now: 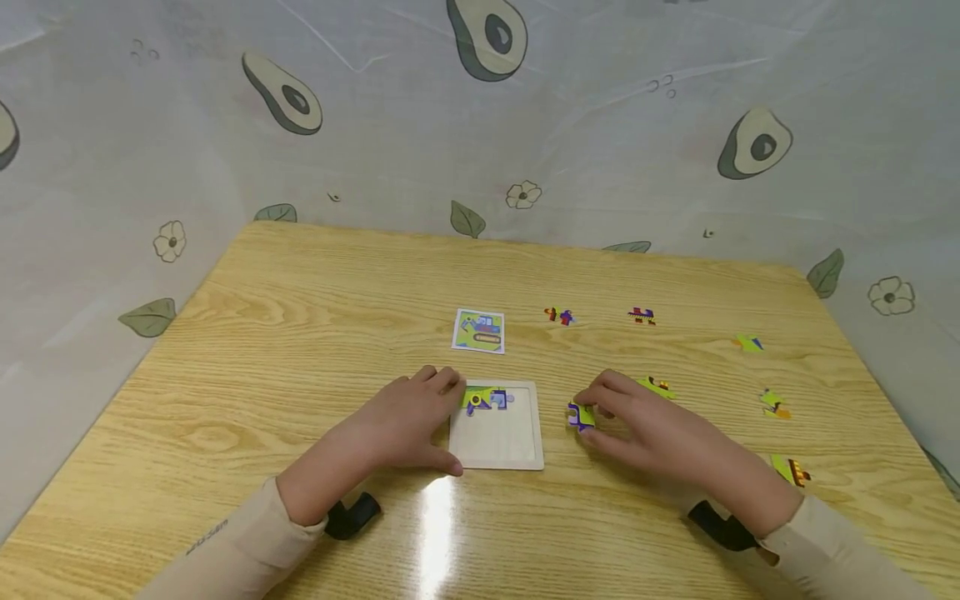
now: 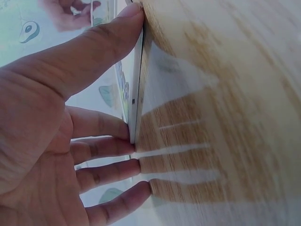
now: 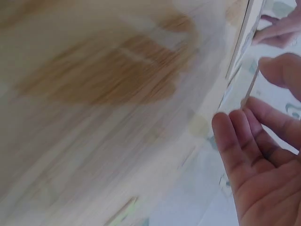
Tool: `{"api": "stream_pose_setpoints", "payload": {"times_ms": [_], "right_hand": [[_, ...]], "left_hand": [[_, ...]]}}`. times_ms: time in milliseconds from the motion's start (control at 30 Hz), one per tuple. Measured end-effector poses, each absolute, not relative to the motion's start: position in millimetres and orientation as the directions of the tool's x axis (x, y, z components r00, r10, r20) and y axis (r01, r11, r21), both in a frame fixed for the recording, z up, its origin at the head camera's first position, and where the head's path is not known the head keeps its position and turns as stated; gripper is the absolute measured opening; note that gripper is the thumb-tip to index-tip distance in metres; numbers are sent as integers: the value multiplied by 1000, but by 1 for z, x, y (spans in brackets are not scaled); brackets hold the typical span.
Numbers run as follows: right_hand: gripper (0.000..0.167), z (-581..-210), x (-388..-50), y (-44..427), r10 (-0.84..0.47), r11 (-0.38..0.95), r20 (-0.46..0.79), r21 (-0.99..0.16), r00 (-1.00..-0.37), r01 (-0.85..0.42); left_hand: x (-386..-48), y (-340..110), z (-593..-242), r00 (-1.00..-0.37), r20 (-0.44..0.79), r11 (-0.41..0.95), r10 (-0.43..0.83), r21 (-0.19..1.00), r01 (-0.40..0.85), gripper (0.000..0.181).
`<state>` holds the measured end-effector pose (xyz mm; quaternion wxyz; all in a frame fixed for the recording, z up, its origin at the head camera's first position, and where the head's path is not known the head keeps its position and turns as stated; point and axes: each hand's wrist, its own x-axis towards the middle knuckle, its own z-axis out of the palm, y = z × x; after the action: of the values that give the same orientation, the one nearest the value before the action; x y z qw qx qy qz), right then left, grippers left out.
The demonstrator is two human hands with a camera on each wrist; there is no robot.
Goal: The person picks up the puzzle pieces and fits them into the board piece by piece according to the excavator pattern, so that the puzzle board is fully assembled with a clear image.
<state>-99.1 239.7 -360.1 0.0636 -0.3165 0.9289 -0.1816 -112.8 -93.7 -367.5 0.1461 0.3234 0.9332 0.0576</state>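
Observation:
A square white puzzle tray (image 1: 495, 446) lies on the table with joined green and purple jigsaw pieces (image 1: 487, 398) along its upper edge. My left hand (image 1: 408, 421) rests at the tray's left side, thumb at the near corner and fingers by the far one. In the left wrist view its fingers look spread and fairly straight against the tray edge (image 2: 136, 94) and tabletop. To the right of the tray, my right hand (image 1: 637, 421) pinches a green and purple jigsaw piece (image 1: 581, 416) between thumb and fingers. That piece appears edge-on in the right wrist view (image 3: 251, 88).
A picture card (image 1: 478, 331) of a digger lies beyond the tray. Loose jigsaw pieces are scattered to the right, among them a red and purple one (image 1: 642, 316), a green and blue one (image 1: 748, 342) and a green and orange one (image 1: 791, 470). A patterned cloth (image 1: 390, 125) hangs behind the table.

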Motion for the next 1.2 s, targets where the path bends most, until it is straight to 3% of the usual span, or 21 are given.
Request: {"api": "stream_pose_setpoints", "payload": {"times_ms": [500,1200], "right_hand": [[29,-369,-129,197,-650,710,-19,-371,-760,-598],[34,-373,-131,169,-697,696,-31,-270,-717,-665]], "left_hand": [[-116,-93,-366,-750,-240,787,617,210,580,104],[-114,-93,-368,-749,-243,787,616,203,582,104]]}}
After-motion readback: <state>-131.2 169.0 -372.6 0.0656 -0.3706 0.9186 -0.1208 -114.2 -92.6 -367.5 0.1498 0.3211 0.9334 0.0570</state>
